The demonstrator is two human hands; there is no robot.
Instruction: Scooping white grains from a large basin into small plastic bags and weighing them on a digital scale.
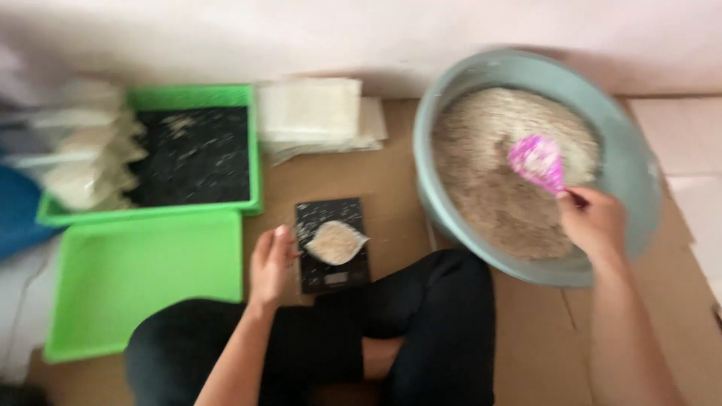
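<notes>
Bare cardboard floor (391,162) lies open between the green tray (254,150) and the grey basin (624,143). The black scale (331,259) and stacked pouches (316,113) block the middle; the person's folded legs (421,331) close the near side.

Motion blur smears the filled pouches (86,162) in the green tray (188,95) past counting, the scale (332,244) display is too small to read, and the right hand (594,222) hides the pink scoop (537,162) handle.
</notes>
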